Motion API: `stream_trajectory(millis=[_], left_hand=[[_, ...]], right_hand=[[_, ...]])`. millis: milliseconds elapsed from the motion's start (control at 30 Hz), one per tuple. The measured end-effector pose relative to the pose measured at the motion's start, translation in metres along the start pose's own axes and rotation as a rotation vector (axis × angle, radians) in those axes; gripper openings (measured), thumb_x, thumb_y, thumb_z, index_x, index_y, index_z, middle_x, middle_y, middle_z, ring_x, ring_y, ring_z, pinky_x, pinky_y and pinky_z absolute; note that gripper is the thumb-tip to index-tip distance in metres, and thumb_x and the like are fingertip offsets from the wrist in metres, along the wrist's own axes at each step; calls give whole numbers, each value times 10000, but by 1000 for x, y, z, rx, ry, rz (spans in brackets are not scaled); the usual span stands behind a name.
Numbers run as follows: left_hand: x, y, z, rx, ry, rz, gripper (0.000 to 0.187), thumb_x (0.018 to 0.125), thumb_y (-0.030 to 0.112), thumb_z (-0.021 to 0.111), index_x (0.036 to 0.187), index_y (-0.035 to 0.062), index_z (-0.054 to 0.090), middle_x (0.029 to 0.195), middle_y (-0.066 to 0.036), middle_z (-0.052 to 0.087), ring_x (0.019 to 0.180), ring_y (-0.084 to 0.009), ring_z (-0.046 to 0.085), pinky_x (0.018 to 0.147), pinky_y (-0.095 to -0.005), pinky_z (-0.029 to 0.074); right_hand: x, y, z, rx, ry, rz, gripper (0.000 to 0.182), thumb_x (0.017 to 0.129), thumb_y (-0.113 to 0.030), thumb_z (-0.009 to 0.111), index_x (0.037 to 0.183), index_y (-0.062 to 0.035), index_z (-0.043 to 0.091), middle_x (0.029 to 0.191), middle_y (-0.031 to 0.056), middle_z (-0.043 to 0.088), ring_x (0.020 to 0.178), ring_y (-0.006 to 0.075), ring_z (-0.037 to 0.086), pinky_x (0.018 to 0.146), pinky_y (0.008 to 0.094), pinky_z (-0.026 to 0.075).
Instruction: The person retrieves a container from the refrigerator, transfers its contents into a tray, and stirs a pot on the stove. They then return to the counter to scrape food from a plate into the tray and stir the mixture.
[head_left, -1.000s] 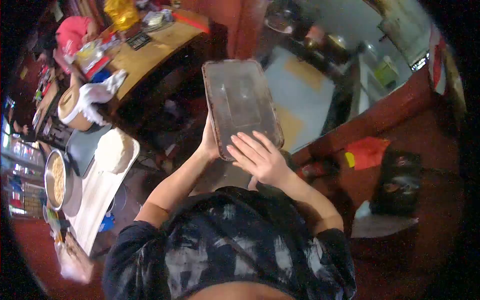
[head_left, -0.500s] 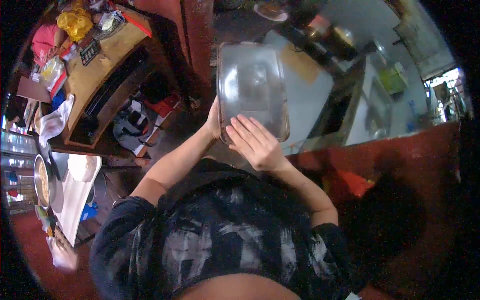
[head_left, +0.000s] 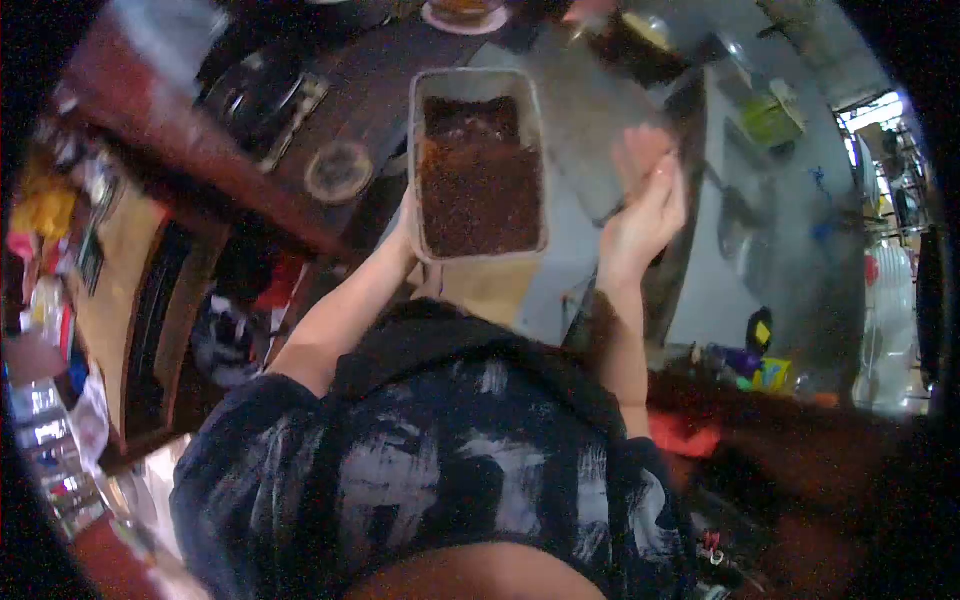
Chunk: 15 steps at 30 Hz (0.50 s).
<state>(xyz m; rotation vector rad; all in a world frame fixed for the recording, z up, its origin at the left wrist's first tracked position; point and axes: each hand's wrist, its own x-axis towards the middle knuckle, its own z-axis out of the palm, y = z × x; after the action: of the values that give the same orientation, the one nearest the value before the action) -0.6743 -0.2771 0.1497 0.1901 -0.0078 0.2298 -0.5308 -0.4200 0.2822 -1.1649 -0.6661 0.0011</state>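
Grips the rectangular container (head_left: pixel 482 205) at its left side with the fingers of the left hand (head_left: pixel 408 228); holds the blurred, translucent lid (head_left: pixel 582 150) in the fingers of the right hand (head_left: pixel 648 215), just beside. Shows dark brown crumbs (head_left: pixel 480 195) inside, and a round disc (head_left: pixel 338 172) farther left.

Open rectangular container (head_left: pixel 470 84), mouth toward the camera, holding dark-brown granular contents (head_left: pixel 483 200).

Bit tight left of the tub (head_left: pixel 480 259) tbh, round disc (head_left: pixel 338 172) and dark pan (head_left: pixel 248 100) there. A hand could squeeze between tub and right hand (head_left: pixel 645 205), nearer the body.
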Motion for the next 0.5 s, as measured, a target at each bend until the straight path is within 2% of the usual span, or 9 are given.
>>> stream_trajectory(millis=[67, 100, 167, 233, 267, 367, 500], left_hand=[[41, 30, -27, 28, 58, 20, 609, 848, 533, 349, 1289, 113, 369, 1301, -115, 392, 1150, -318, 414, 956, -486, 336], [62, 46, -37, 41, 88, 31, 610, 848, 533, 349, 1289, 113, 369, 1301, -115, 392, 1150, -318, 414, 956, -486, 336], [100, 77, -53, 77, 148, 78, 611, 848, 534, 350, 1290, 114, 367, 1302, -114, 391, 1151, -318, 414, 955, -486, 337], [128, 104, -67, 112, 209, 123, 612, 847, 535, 351, 1291, 114, 366, 1302, -113, 391, 1151, -318, 413, 955, -486, 337], [142, 118, -73, 138, 236, 141, 613, 847, 536, 351, 1291, 115, 365, 1302, -113, 391, 1151, -318, 413, 954, -486, 337], [174, 155, -85, 207, 294, 196, 614, 846, 537, 352, 1292, 116, 363, 1303, -112, 390, 1151, -318, 412, 954, -486, 337], [200, 188, -95, 293, 340, 269, 616, 845, 540, 353, 1294, 117, 361, 1304, -110, 389, 1152, -318, 412, 953, -486, 338]], right_hand=[[41, 64, -15, 141, 146, 169, 324, 928, -216, 379, 1079, 29, 529, 1073, 119, 570, 988, 193, 541, 863, 323, 422], [56, 94, -25, 133, 166, 155, 324, 928, -216, 379, 1079, 29, 529, 1073, 119, 570, 988, 193, 541, 863, 323, 422], [81, 152, -49, 174, 346, 290, 316, 919, -254, 405, 1066, -11, 543, 1009, 75, 582, 949, 172, 531, 794, 305, 428], [91, 198, -82, 28, 528, 447, 295, 906, -289, 436, 1037, -56, 561, 938, 31, 582, 887, 149, 526, 712, 290, 406], [92, 220, -100, 53, 605, 432, 345, 910, -317, 423, 1053, -30, 548, 908, 41, 571, 848, 163, 528, 784, 335, 407], [86, 267, -176, 46, 890, 493, 291, 897, -320, 434, 958, -76, 579, 835, 27, 577, 757, 151, 526, 663, 306, 393], [51, 297, -301, 127, 1116, 350, 281, 905, -315, 418, 880, -75, 561, 793, 43, 564, 716, 165, 520, 625, 329, 423]])
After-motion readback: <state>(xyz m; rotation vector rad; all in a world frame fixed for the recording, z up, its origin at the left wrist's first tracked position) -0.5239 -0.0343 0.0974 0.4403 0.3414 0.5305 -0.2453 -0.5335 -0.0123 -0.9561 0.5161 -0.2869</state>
